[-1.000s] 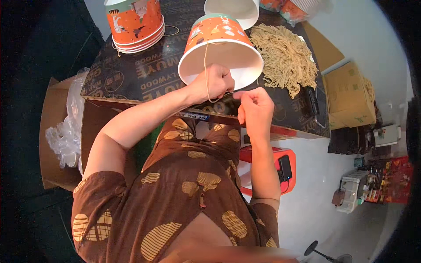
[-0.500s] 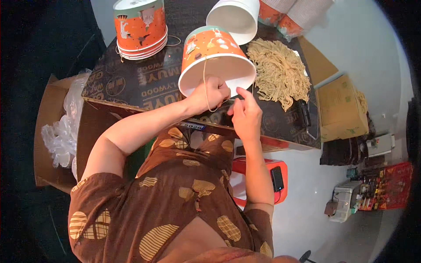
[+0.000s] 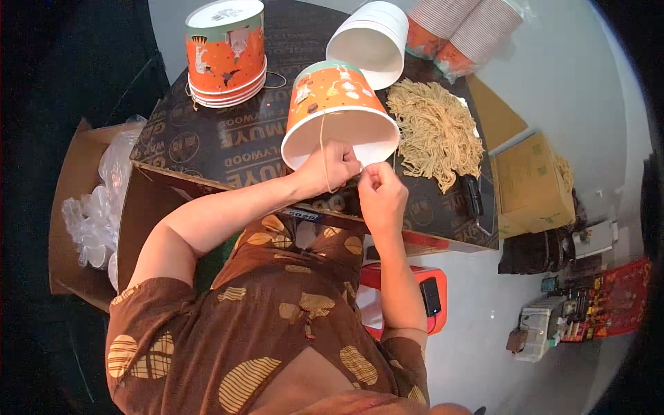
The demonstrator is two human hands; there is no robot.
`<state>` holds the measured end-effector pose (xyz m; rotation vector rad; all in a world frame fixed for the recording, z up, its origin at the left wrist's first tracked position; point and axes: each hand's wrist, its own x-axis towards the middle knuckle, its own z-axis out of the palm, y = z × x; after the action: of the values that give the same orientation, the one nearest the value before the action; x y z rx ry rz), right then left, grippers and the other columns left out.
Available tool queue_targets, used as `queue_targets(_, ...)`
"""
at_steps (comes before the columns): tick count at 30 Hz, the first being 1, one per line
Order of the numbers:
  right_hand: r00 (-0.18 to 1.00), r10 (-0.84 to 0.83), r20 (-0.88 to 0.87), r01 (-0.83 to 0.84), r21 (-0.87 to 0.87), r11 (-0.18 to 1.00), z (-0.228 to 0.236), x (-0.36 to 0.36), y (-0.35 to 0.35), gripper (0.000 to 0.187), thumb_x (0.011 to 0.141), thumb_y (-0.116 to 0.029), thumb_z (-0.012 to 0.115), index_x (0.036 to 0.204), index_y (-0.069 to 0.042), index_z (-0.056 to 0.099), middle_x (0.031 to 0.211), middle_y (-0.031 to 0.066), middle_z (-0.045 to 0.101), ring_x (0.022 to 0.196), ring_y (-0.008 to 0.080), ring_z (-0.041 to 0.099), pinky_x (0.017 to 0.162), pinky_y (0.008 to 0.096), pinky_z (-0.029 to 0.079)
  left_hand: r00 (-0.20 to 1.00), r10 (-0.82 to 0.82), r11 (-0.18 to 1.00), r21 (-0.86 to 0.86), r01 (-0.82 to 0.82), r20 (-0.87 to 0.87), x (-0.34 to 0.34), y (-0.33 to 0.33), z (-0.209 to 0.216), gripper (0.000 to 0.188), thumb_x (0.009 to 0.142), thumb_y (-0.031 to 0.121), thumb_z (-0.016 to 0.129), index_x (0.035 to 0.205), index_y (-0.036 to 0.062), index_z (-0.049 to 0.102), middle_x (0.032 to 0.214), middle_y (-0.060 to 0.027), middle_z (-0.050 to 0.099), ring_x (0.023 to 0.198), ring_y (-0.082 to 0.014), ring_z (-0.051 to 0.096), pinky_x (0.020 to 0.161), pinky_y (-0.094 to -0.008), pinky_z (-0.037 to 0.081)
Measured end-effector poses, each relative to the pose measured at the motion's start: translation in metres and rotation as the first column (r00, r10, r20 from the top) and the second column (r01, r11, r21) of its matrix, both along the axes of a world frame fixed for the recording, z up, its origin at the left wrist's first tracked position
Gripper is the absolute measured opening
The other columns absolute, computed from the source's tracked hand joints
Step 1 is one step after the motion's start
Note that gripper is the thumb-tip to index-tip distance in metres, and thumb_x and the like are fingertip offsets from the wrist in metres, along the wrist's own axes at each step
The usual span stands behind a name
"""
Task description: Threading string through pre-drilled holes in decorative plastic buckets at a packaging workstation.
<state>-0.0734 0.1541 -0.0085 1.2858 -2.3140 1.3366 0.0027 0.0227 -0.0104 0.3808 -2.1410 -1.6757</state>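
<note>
An orange-and-green paper bucket (image 3: 332,88) lies tipped on the table, its white mouth facing me. A thin tan cord (image 3: 322,138) hangs from its rim and loops down across my left wrist. My left hand (image 3: 337,164) is closed at the bucket's mouth, its fingers bent round the cord. My right hand (image 3: 382,194) pinches close beside it, fingertips almost touching those of the left, with a bit of cord between them. The exact grip is partly hidden by the fingers. A heap of tan cords (image 3: 437,131) lies right of the bucket.
Nested orange buckets (image 3: 227,59) with cords stand at the back left. White buckets (image 3: 370,43) lie behind the tipped one, and wrapped bucket stacks (image 3: 477,34) at the back right. A carton (image 3: 76,207) with clear plastic is at the left; a red stool (image 3: 437,321) stands below the table.
My right hand has come in toward my left and its fingers have closed into a pinch at the cord. The whole view has shifted slightly; the bucket stays tipped toward me.
</note>
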Motion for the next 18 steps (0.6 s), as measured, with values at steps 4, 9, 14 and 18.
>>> queue_targets(4, 0.998, -0.064, 0.02, 0.065, -0.037, 0.997, 0.005, -0.003, 0.006, 0.009, 0.079, 0.001, 0.064, 0.083, -0.001, 0.056, 0.074, 0.0131, 0.059, 0.066, 0.0295, 0.061, 0.062, 0.0388, 0.048, 0.998, 0.035, 0.999, -0.032, -0.033, 0.044, -0.004, 0.001, 0.006, 0.018, 0.081, 0.009, 0.059, 0.069, -0.0037, 0.062, 0.058, -0.0088, 0.059, 0.053, -0.0143, 0.058, 0.049, -0.0323, 0.045)
queue_targets(9, 0.995, 0.027, 0.094, -0.021, -0.063, 0.998, -0.005, -0.009, 0.011, 0.013, 0.081, 0.006, 0.057, 0.092, -0.001, 0.057, 0.084, 0.0146, 0.06, 0.076, 0.0304, 0.063, 0.067, 0.04, 0.051, 0.997, -0.043, 0.999, 0.012, 0.043, 0.066, -0.006, -0.004, 0.006, 0.017, 0.079, 0.006, 0.056, 0.064, -0.0019, 0.057, 0.055, -0.003, 0.052, 0.053, -0.012, 0.055, 0.049, -0.031, 0.044)
queue_targets(14, 0.962, -0.005, -0.272, 0.028, 0.08, 0.996, -0.006, -0.008, 0.018, 0.014, 0.082, 0.0, 0.06, 0.096, -0.002, 0.061, 0.092, 0.014, 0.057, 0.081, 0.0321, 0.063, 0.067, 0.0423, 0.051, 1.0, -0.006, 0.995, -0.097, 0.006, 0.006, -0.01, -0.009, -0.008, 0.019, 0.078, 0.005, 0.056, 0.06, -0.0015, 0.053, 0.053, -0.0024, 0.049, 0.053, -0.0094, 0.05, 0.048, -0.0315, 0.042)
queue_targets(18, 0.954, -0.066, -0.291, 0.124, 0.188, 0.974, -0.005, -0.001, 0.014, 0.017, 0.082, -0.006, 0.064, 0.097, -0.001, 0.064, 0.094, 0.0138, 0.056, 0.08, 0.0326, 0.061, 0.068, 0.0421, 0.051, 1.0, 0.013, 0.996, -0.086, -0.015, -0.018, -0.011, -0.005, -0.009, 0.02, 0.077, 0.005, 0.056, 0.059, -0.0017, 0.051, 0.051, -0.0033, 0.045, 0.054, -0.0084, 0.047, 0.048, -0.0325, 0.04)
